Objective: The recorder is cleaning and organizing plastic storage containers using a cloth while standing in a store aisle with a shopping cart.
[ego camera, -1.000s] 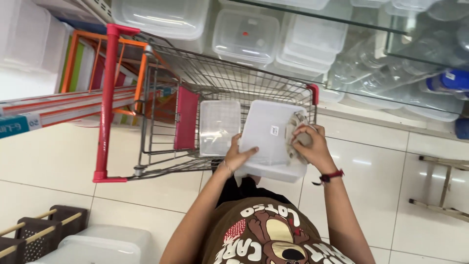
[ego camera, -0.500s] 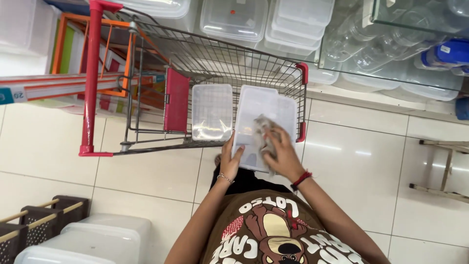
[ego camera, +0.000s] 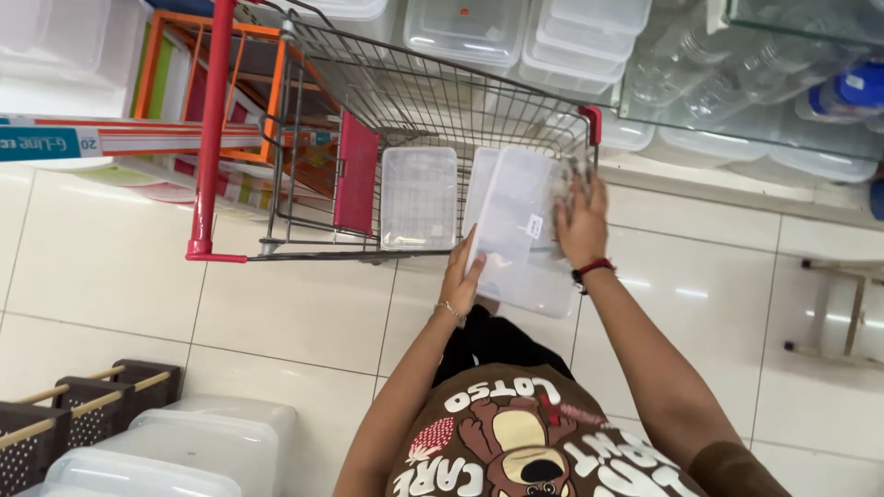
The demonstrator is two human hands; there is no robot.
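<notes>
Shop aisle, glossy cream floor tiles (ego camera: 110, 276), shelving along the far side. Landmark: wire shopping cart (ego camera: 433, 101) with red frame, upper centre. Far left of cart, low in frame: dark slatted baskets (ego camera: 64, 414) with wooden handles, clear stacked storage bins (ego camera: 175, 451) just beside them. Left of cart, behind its red handle post: orange-framed rack (ego camera: 157, 64) and a boxed item lying flat across it. Inside cart, left half: one clear plastic lid or tray (ego camera: 419, 198) lying flat on the wire bottom. Right half of cart, over its near edge: clear rectangular plastic container (ego camera: 516, 230), tilted, near end sticking out past the cart toward the person. Left hand (ego camera: 460, 281) at the container's near-left edge, fingers pressed up against it, grasping that side. Right hand (ego camera: 580, 221), red band at the wrist, spread flat on the container's right side, gripping it; both hands carry it. Beyond cart: shelf of clear lidded boxes (ego camera: 470, 32). Right of cart: glass shelf (ego camera: 764, 120) with clear bottles and tubs. Bottom centre: person's brown printed shirt.
</notes>
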